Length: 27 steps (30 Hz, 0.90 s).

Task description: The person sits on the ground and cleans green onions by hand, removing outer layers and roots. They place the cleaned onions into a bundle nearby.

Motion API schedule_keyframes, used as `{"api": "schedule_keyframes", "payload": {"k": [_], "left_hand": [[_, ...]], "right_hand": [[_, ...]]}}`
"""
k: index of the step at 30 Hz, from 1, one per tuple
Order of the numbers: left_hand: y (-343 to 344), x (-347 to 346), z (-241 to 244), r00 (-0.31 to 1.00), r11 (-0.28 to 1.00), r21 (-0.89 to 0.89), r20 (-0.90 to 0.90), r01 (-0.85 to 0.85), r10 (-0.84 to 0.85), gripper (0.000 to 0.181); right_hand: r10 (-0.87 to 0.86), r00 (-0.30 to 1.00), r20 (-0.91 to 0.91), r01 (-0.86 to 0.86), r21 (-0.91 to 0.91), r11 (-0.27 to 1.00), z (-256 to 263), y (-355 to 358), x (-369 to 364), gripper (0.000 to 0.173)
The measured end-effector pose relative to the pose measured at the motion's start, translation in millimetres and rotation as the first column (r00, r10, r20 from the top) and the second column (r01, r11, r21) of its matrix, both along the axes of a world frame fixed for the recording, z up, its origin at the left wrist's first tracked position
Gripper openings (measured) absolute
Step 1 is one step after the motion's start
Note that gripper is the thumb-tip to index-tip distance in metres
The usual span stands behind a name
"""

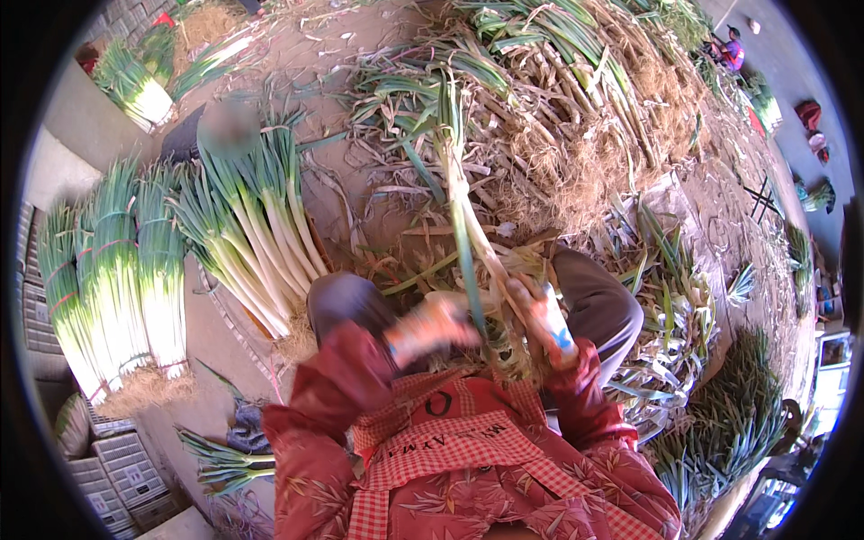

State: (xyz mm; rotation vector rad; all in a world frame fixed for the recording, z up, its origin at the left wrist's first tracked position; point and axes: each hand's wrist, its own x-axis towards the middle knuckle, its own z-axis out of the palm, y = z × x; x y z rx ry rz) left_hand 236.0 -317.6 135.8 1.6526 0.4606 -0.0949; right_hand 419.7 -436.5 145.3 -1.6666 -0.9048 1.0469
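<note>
A long leek or large green onion (pixel 474 229) stands between my knees, its green top pointing away from me and its root end near my apron. My right hand (pixel 536 304), in a pale patterned glove or sleeve, is closed around its lower stem. My left hand (pixel 435 331) is blurred, close to the left of the stem beside a hanging green leaf; its fingers cannot be made out. Left of my knees lies a row of cleaned white-stemmed leeks (pixel 270 223). Stripped leaves (pixel 668 324) are heaped beside my right knee.
Ahead lies a large pile of untrimmed leeks (pixel 574 101) with dry roots. Tied leek bundles (pixel 121 290) stand at the left, above stacked plastic crates (pixel 128 469). Cut green tops (pixel 725 412) are heaped at the lower right. Another person (pixel 731 50) is far off at the upper right.
</note>
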Motion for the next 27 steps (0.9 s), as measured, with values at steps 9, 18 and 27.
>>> {"api": "schedule_keyframes", "payload": {"k": [9, 18, 27], "left_hand": [[160, 47, 12, 0.67, 0.628, -0.419, 0.062, -0.656, 0.74, 0.022], [142, 53, 19, 0.669, 0.657, -0.401, 0.133, -0.639, 0.731, 0.02], [153, 50, -3, 0.624, 0.624, -0.533, 0.211, -0.572, 0.752, 0.017]], "right_hand": [[0.167, 0.954, -0.247, -0.167, 0.02, 0.986, 31, -26, -43, 0.045], [0.046, 0.792, 0.608, 0.009, -0.087, 0.996, 49, 147, -20, 0.043], [-0.157, 0.868, -0.471, 0.291, 0.227, 0.93, 24, 149, -24, 0.023]]}}
